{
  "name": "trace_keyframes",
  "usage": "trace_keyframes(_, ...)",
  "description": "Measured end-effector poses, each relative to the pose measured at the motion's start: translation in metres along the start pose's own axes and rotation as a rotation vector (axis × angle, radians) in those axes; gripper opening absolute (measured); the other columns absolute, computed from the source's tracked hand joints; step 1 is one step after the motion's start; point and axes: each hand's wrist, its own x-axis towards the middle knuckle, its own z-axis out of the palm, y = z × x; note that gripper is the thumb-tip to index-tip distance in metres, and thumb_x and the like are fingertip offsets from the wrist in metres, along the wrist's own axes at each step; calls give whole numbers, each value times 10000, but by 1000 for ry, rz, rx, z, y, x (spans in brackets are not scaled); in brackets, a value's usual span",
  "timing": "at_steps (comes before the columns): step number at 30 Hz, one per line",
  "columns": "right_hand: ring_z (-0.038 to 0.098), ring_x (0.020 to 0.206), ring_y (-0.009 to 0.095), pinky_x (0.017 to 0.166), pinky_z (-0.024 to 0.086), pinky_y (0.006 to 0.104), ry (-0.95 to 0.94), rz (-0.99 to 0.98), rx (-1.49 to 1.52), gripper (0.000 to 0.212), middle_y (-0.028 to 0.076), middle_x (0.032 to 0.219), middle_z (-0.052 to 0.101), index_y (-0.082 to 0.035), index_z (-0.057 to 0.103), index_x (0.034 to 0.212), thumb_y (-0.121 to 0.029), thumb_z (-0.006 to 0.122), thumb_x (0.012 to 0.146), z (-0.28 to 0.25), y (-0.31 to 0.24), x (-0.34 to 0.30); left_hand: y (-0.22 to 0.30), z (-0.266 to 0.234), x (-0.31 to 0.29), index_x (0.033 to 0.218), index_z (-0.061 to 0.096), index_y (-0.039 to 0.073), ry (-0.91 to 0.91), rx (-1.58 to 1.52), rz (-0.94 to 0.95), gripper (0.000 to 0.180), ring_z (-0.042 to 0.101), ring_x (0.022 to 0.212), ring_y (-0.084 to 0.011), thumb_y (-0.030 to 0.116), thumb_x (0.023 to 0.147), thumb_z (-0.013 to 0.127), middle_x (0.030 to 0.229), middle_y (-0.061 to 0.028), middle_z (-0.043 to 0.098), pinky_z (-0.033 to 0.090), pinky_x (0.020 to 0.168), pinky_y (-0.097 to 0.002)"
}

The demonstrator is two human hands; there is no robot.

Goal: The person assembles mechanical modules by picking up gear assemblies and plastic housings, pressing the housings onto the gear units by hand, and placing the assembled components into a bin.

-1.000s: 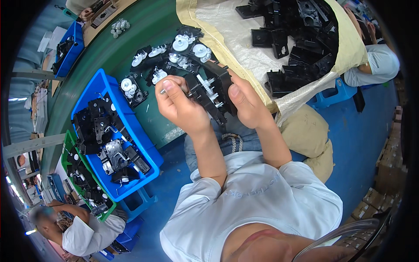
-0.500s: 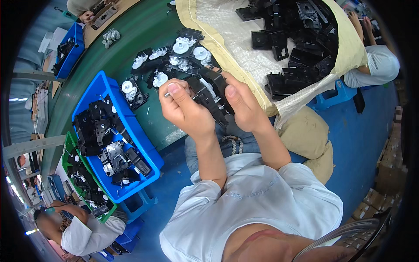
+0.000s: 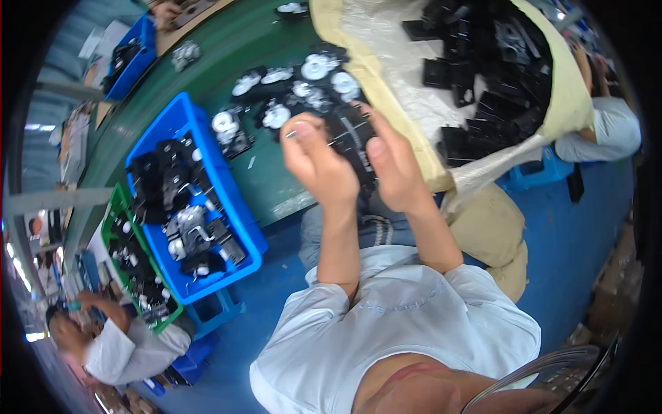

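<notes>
Between my two hands is a black plastic gear housing (image 3: 350,141), held up over the near edge of the green table. My left hand (image 3: 321,165) is closed against its left side. A small, thin metal piece shows at the left thumb and fingertips. My right hand (image 3: 394,169) is wrapped round the housing's right side, thumb on the face toward me. Motion blurs the housing's details. Just beyond my hands lie several black parts with white gears (image 3: 316,67), and one such part (image 3: 227,131) sits nearer the blue bin.
A blue bin (image 3: 219,181) of black assemblies stands at the left, beside a green bin (image 3: 163,323). At the right, an open woven sack (image 3: 393,52) holds black plastic parts. Clear bagged pieces (image 3: 185,55) lie farther back. Other people work at the left and right.
The housing has turned in my hands, so its white gears no longer show. The whole view has shifted, with the table and bins appearing a little farther right.
</notes>
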Motion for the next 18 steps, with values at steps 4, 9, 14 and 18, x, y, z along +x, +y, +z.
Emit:
trace_keyframes(4,477,1230,270,1040,356,340,137,174,231,522,195,1374,461,36,346,1421,-220,410,970,4,0,-1,5,-17,-5,1244,446,-29,-373,91,98,460,506,962,-216,237,880,540,1154,-159,507,431,852,-332)
trace_keyframes(9,529,1123,288,971,417,381,127,236,598,606,215,1299,488,12,305,1435,-335,409,950,27,-47,-7,38,-55,-17,1256,464,-64,-379,417,290,666,558,893,-289,136,675,719,1125,-188,553,476,796,-351)
trace_keyframes(14,564,993,276,910,427,371,-143,169,768,571,224,1129,574,15,380,1365,-383,316,961,46,-51,-11,67,-110,-31,1143,546,-56,-448,475,173,572,616,838,-320,68,608,706,1011,-178,633,510,756,-350)
trace_keyframes(18,568,924,275,892,426,355,-272,118,704,572,204,1001,603,10,427,1306,-421,320,947,62,-36,-12,73,-125,-43,1140,556,-48,-422,563,313,565,633,861,-315,23,593,680,1047,-176,643,520,771,-346)
